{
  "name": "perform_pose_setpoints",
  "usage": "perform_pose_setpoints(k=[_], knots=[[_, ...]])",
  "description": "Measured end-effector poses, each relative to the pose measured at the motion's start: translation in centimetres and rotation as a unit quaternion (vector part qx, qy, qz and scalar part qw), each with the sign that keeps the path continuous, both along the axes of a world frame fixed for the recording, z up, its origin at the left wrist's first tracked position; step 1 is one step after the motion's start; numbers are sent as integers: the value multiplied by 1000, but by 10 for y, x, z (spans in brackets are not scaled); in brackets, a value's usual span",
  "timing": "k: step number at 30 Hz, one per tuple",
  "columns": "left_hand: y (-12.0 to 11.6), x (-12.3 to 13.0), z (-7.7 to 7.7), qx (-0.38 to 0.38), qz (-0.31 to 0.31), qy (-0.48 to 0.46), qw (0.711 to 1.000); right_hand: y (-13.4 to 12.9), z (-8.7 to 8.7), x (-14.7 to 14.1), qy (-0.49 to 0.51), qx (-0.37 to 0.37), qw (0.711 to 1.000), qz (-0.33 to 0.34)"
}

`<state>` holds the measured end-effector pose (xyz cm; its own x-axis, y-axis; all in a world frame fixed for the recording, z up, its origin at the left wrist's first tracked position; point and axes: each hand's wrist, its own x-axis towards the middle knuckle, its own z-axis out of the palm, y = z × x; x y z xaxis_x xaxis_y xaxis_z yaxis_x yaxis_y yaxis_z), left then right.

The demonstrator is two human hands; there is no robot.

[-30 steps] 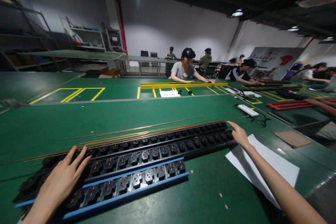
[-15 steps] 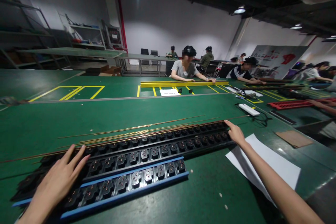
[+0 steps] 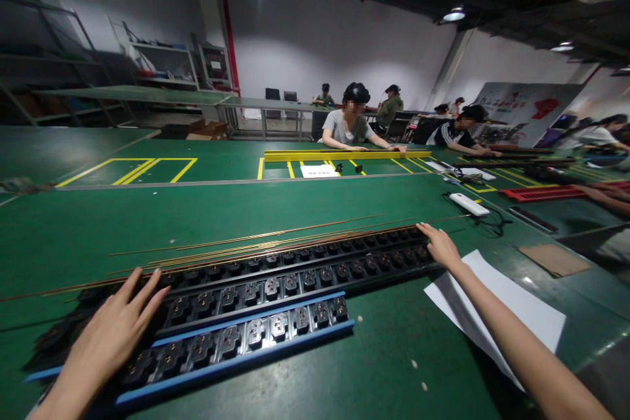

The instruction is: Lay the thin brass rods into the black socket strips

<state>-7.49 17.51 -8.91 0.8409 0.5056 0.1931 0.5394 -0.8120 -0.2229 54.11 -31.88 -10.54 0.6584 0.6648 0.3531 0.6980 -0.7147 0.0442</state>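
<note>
Long black strips of sockets [image 3: 295,279] lie side by side on the green table, running from lower left toward the right. In front of them is a shorter socket strip with blue edges [image 3: 231,367]. My left hand [image 3: 111,328] rests with fingers spread over the left part of the black strips. At their far right end, my right hand [image 3: 440,246] touches the back edge with its fingers stretched out. Thin brass-coloured rods [image 3: 236,251] lie along the back edge, some on the table behind it; a few pass close to my left fingertips.
A sheet of white paper [image 3: 522,315] lies under my right forearm, with brown cardboard [image 3: 554,259] beyond it. Farther back are a white power strip [image 3: 469,204] with a cable and a red rail [image 3: 551,192]. Across the table, a person handles a yellow rail [image 3: 344,155].
My right hand has slid slightly left along the end of the strip, and its fingers look a little more spread. My left hand stays in nearly the same place.
</note>
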Motion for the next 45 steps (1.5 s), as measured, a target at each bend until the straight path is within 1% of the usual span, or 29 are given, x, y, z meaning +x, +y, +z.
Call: perform_pose_setpoints(k=[6,12,15,18,21,25,27,29,31,34,38,42,43,45], knots=[[8,-4,-11,-15,-8,-25,1000,1,2,-1,3,-9,1000,-5],[2,-5,-10,-21,-25,-58,998,2,7,-7,0,1,1000,-6],[0,-5,-9,-10,-21,-64,998,13,15,-18,-1,30,999,10],[-2,-4,-8,9,-18,-56,998,42,28,-47,17,80,995,64],[-5,-2,-8,32,-8,-58,998,85,43,-95,71,94,986,118],[-8,-1,-8,44,-5,-61,997,140,57,-163,162,25,974,156],[-9,-1,-8,47,-3,-51,998,160,59,-185,183,-12,969,168],[-10,-1,-7,48,3,-41,998,173,59,-199,188,-40,966,175],[-13,0,-5,47,11,-37,998,181,58,-206,189,-59,964,179],[-20,2,-1,33,30,-39,998,185,54,-208,187,-78,963,180],[-30,10,7,8,75,-55,996,187,50,-207,182,-86,963,180],[-40,31,16,-7,123,-102,987,187,49,-206,184,-80,963,183],[-42,39,18,-15,127,-112,985,187,48,-206,184,-78,963,183],[-49,54,23,-40,115,-114,986,187,47,-206,183,-73,963,184]])
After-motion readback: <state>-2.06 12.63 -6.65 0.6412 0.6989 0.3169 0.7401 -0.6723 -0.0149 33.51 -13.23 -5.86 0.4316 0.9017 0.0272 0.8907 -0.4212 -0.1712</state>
